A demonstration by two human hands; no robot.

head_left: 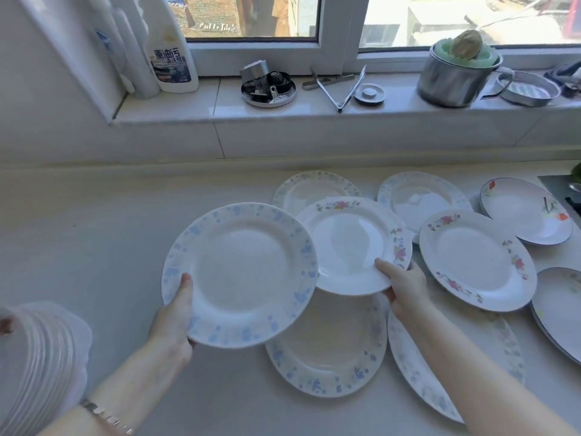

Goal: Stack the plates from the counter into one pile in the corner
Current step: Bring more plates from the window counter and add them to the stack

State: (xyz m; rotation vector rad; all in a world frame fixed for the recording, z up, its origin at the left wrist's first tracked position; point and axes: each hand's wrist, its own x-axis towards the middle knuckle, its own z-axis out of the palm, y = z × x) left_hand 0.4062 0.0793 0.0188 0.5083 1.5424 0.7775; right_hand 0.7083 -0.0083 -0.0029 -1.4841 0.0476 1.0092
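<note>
My left hand (174,319) grips the near-left rim of a blue-flowered plate (240,275), held above the counter (94,240). My right hand (405,287) grips the near-right rim of a pink-flowered plate (349,243), also lifted, with its left edge tucked under the blue one. Several more plates lie flat on the counter: a blue-flowered plate (330,357) under the raised ones, another (418,366) beneath my right forearm, two pale ones (314,187) (421,196) at the back, a pink-flowered plate (478,259) and others (528,209) (559,306) at the right.
The windowsill holds a cleaner bottle (171,55), a small metal dish with bits (268,86), tongs (342,86), a steel pot (456,77) and a metal tray (528,89). A ribbed white object (41,357) sits at the counter's near-left edge. A stove corner (562,190) shows at far right.
</note>
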